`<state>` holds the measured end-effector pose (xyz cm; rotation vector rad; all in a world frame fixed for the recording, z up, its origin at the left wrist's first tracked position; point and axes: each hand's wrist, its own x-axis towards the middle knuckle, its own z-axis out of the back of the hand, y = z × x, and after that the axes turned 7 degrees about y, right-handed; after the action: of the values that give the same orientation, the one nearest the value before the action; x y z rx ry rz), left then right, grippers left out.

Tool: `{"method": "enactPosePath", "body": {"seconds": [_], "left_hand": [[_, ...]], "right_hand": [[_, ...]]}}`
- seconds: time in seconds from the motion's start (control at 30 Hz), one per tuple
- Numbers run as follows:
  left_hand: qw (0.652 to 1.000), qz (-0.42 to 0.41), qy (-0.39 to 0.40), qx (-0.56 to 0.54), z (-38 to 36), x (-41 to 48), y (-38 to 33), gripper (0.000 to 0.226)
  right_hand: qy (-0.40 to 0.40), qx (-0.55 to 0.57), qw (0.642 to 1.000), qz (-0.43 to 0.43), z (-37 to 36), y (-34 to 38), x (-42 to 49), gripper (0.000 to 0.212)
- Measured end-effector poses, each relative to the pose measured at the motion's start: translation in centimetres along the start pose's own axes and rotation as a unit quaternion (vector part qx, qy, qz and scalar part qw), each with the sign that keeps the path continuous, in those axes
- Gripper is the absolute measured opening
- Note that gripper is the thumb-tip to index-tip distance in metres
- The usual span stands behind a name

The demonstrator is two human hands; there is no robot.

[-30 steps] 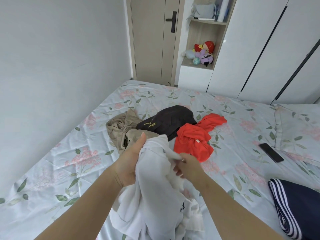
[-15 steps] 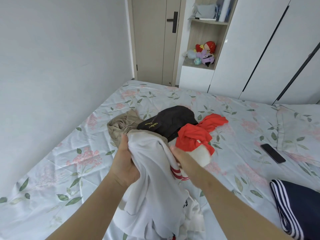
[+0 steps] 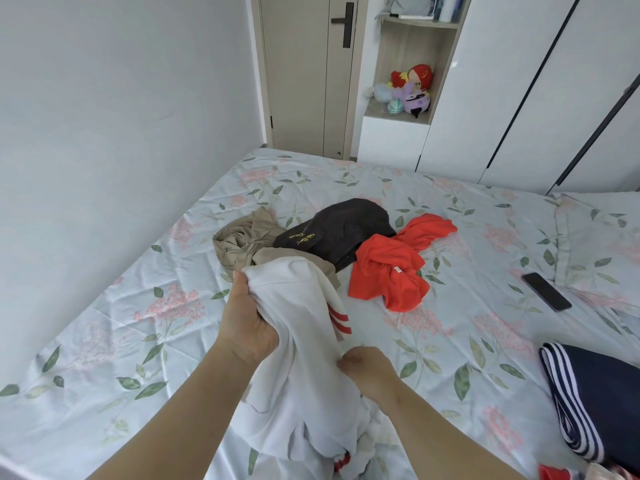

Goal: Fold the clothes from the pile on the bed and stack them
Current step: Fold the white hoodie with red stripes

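Left hand [image 3: 247, 322] gripped bunched top of white garment [image 3: 304, 375], held above near edge of bed [image 3: 104, 341]. Right hand [image 3: 367, 368] pinched its fabric lower down. Pile at bed centre: beige garment [image 3: 239, 242], black garment [image 3: 343, 230], red garment [image 3: 391, 271]. Phone [image 3: 546, 291] near right edge.

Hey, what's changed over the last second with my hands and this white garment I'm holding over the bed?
The right hand drew back down toward you and now pinches the white garment lower, under its red stripes, now showing. The left hand still grips its upper edge. The beige garment, black garment, red garment, phone and navy striped garment lie as before.
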<state>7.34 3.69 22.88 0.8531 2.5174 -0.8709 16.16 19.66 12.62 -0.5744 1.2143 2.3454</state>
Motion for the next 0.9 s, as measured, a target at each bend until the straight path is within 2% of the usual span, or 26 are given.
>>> {"method": "enactPosePath", "body": {"seconds": [0.1,0.2,0.27,0.37,0.4,0.43,0.5,0.57,0.6,0.63,0.7,0.77,0.83,0.9], "left_hand": [[0.995,-0.041,-0.082,0.047,1.5,0.3,-0.9,0.059],[0.955,-0.073,-0.259,0.121,4.8,1.1,-0.9,0.037],[0.914,-0.051,-0.337,0.22,7.3,1.7,0.1,0.039],[0.849,0.01,-0.397,0.349,11.4,2.4,2.1,0.04],[0.809,0.038,-0.405,0.423,12.6,2.7,2.7,0.043],[0.783,0.041,-0.398,0.476,13.4,2.6,3.5,0.048],[0.711,0.023,-0.383,0.589,14.4,2.5,4.9,0.059],[0.627,-0.027,-0.317,0.711,14.8,2.2,6.4,0.055],[0.601,-0.05,-0.255,0.756,15.1,2.5,7.1,0.047],[0.602,-0.059,-0.19,0.773,15.4,3.0,7.8,0.038],[0.625,-0.021,-0.094,0.775,15.6,4.2,9.0,0.029],[0.625,0.013,-0.058,0.778,16.3,5.4,9.8,0.033],[0.612,0.045,-0.034,0.789,17.2,6.6,10.4,0.038],[0.595,0.056,-0.01,0.802,18.0,7.7,10.9,0.046]], "right_hand": [[-0.069,0.035,0.997,0.015,0.3,-1.2,-0.3,0.016],[-0.075,0.056,0.994,0.05,0.3,-2.7,-1.5,0.019],[-0.013,-0.017,0.997,0.072,-0.8,-3.6,-2.2,0.022],[0.155,-0.097,0.981,0.072,-3.5,-4.3,-3.0,0.02],[0.205,-0.101,0.972,0.059,-4.2,-4.5,-3.2,0.015],[0.241,-0.095,0.965,0.041,-4.8,-4.7,-3.3,0.012],[0.249,-0.067,0.966,-0.002,-5.3,-5.1,-3.2,0.018],[0.196,-0.057,0.978,-0.032,-5.5,-5.8,-2.8,0.02],[0.167,-0.054,0.984,-0.042,-5.5,-6.1,-2.4,0.02],[0.142,-0.048,0.987,-0.051,-5.5,-6.5,-2.0,0.02],[0.105,-0.035,0.992,-0.063,-5.3,-7.0,-0.9,0.02],[0.082,-0.009,0.993,-0.079,-5.4,-7.5,0.7,0.016],[0.067,0.047,0.99,-0.112,-5.9,-7.9,2.6,0.008],[0.047,0.108,0.981,-0.157,-6.5,-8.0,4.5,0.009]]}}
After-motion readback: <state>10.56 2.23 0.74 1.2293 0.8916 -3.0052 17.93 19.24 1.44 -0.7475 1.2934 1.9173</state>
